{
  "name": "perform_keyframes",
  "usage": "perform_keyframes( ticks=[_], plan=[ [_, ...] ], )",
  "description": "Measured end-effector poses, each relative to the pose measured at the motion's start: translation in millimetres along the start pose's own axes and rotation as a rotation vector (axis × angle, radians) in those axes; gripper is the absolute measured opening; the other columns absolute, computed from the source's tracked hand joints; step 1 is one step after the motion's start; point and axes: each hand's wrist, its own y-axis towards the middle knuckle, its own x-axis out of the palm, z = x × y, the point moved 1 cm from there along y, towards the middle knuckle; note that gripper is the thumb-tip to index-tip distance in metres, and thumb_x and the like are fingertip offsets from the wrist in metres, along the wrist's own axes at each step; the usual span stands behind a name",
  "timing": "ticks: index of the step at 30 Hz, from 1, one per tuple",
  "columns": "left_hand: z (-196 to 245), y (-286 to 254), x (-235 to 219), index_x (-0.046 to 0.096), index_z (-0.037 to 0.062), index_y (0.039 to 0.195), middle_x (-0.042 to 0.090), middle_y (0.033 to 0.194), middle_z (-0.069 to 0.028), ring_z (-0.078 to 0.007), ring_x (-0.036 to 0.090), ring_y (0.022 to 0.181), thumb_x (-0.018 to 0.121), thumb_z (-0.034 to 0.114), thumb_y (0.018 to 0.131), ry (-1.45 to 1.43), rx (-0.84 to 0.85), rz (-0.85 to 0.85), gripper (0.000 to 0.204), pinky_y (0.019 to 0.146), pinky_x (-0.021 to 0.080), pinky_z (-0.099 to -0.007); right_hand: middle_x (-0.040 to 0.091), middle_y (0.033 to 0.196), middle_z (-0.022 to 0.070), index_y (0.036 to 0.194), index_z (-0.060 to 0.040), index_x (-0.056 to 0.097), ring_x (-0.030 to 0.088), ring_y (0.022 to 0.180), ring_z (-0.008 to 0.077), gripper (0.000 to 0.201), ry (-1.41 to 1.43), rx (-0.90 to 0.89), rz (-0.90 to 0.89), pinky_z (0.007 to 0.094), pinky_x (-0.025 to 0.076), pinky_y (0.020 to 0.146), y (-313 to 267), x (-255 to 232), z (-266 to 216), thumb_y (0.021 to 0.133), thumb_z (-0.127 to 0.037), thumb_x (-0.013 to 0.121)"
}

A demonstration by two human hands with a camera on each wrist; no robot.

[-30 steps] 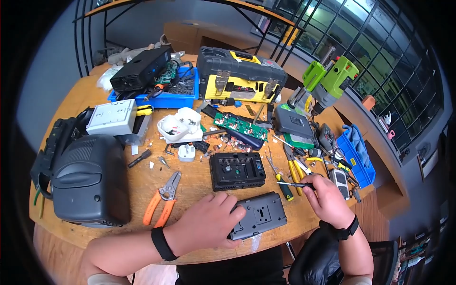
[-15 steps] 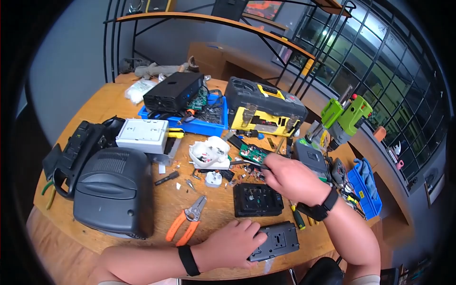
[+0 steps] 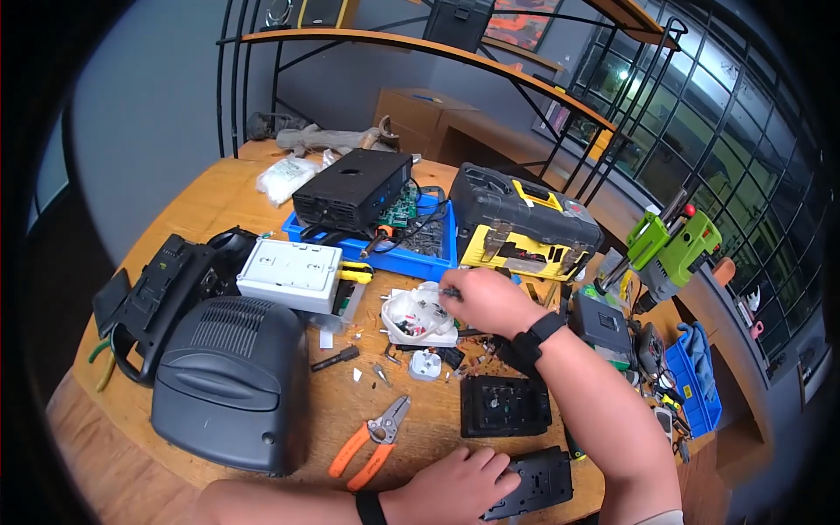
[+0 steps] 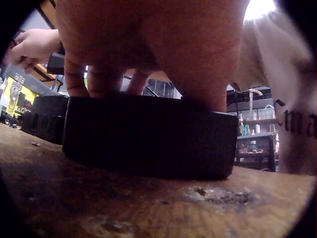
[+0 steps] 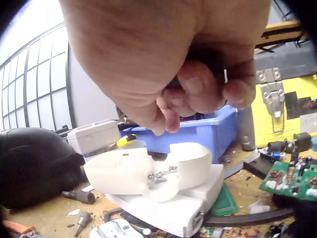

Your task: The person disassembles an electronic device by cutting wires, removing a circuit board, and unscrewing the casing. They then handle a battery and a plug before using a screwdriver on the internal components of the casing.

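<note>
My left hand [image 3: 459, 488] grips the left end of a black plastic housing [image 3: 544, 479] at the table's front edge. In the left wrist view, fingers and thumb come down on the dark block of this housing [image 4: 148, 139], which rests on the wood. My right hand [image 3: 494, 302] is over a white divided dish [image 3: 404, 325], fingers curled around a screwdriver [image 3: 451, 292] mostly hidden by the hand. Small screws [image 5: 161, 176] lie in the dish in the right wrist view. A second black housing [image 3: 505, 407], its inside facing up, stands just beyond the first.
Orange-handled wire strippers [image 3: 376, 435] lie left of the housings. A large dark grey case [image 3: 227, 385] stands at left. Behind are a blue tray [image 3: 442, 254] bearing a black box [image 3: 350, 188], and a black-and-yellow toolbox [image 3: 525, 219]. A green drill stand [image 3: 678, 249] is at right.
My right hand has swung from the right side of the table, with the screwdriver, left and away to above the white dish. The left hand still holds the housing. The head view has shifted.
</note>
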Motion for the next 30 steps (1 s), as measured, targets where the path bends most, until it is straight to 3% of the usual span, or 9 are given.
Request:
perform_keyframes(
  ticks=[1, 6, 8, 15, 16, 18, 22, 30],
  plan=[
    [0, 0, 6, 0.058, 0.0087, 0.120, 0.054, 0.108, -0.0081, -0.0262, 0.053, 0.107, 0.087, 0.043, 0.067, -0.007, -0.032, -0.128, 0.069, 0.086, 0.044, -0.0386, 0.074, 0.095, 0.0231, 0.105, -0.0039, 0.074, 0.072, 0.095, 0.0405, 0.025, -0.003, -0.009, -0.040, 0.0504, 0.056, 0.087, 1, 0, -6, 0.094, -0.024, 0.066],
    [0, 2, 6, 0.061, 0.0093, 0.114, 0.055, 0.105, -0.0076, -0.0251, 0.054, 0.104, 0.086, 0.044, 0.069, 0.016, -0.031, -0.121, 0.062, 0.083, 0.045, -0.0378, 0.075, 0.092, 0.0193, 0.103, -0.0056, 0.076, 0.072, 0.090, 0.0393, 0.024, 0.015, -0.093, -0.080, 0.0489, 0.057, 0.083, 16, 16, -15, 0.096, -0.027, 0.068],
    [0, 2, 3, 0.061, 0.0098, 0.112, 0.055, 0.105, -0.0075, -0.0248, 0.054, 0.104, 0.085, 0.044, 0.070, 0.027, -0.033, -0.125, 0.060, 0.083, 0.045, -0.0377, 0.074, 0.088, 0.0188, 0.101, -0.0053, 0.076, 0.071, 0.087, 0.0395, 0.023, 0.025, -0.223, -0.038, 0.0492, 0.056, 0.081, 23, 27, -13, 0.097, -0.026, 0.066],
    [0, 3, 2, 0.059, 0.0103, 0.105, 0.055, 0.104, -0.0074, -0.0252, 0.053, 0.102, 0.082, 0.041, 0.073, -0.010, -0.042, -0.087, 0.050, 0.081, 0.044, -0.0374, 0.074, 0.086, 0.0188, 0.100, -0.0059, 0.076, 0.072, 0.085, 0.0386, 0.023, 0.003, -0.209, -0.222, 0.0496, 0.057, 0.080, 30, 15, -21, 0.095, -0.026, 0.066],
    [0, 3, 1, 0.060, 0.0103, 0.105, 0.055, 0.104, -0.0074, -0.0252, 0.053, 0.102, 0.081, 0.041, 0.073, -0.013, -0.041, -0.084, 0.049, 0.081, 0.044, -0.0372, 0.074, 0.086, 0.0188, 0.100, -0.0059, 0.076, 0.072, 0.085, 0.0386, 0.023, 0.006, -0.210, -0.222, 0.0496, 0.057, 0.080, 30, 15, -18, 0.095, -0.026, 0.066],
    [0, 3, 3, 0.059, 0.0104, 0.105, 0.055, 0.104, -0.0073, -0.0251, 0.053, 0.102, 0.081, 0.041, 0.073, 0.001, -0.040, -0.087, 0.049, 0.081, 0.043, -0.0371, 0.074, 0.087, 0.0192, 0.101, -0.0061, 0.076, 0.072, 0.086, 0.0394, 0.024, 0.006, -0.135, -0.005, 0.0501, 0.057, 0.081, 29, 10, -8, 0.094, -0.026, 0.066],
    [1, 5, 2, 0.058, 0.0114, 0.107, 0.055, 0.106, -0.0070, -0.0247, 0.053, 0.102, 0.081, 0.043, 0.074, 0.015, -0.036, -0.144, 0.050, 0.082, 0.043, -0.0367, 0.075, 0.094, 0.0227, 0.099, -0.0040, 0.077, 0.072, 0.094, 0.0417, 0.024, 0.015, 0.031, -0.037, 0.0524, 0.058, 0.086, 25, -4, 15, 0.092, -0.023, 0.064],
    [7, 8, -2, 0.059, 0.0104, 0.117, 0.055, 0.110, -0.0084, -0.0264, 0.053, 0.107, 0.079, 0.043, 0.077, 0.022, -0.076, -0.232, 0.056, 0.084, 0.046, -0.0382, 0.074, 0.094, 0.0248, 0.094, -0.0009, 0.076, 0.072, 0.093, 0.0429, 0.022, 0.046, -0.083, -0.024, 0.0522, 0.058, 0.085, 26, 11, 25, 0.088, -0.017, 0.061]
  ],
)
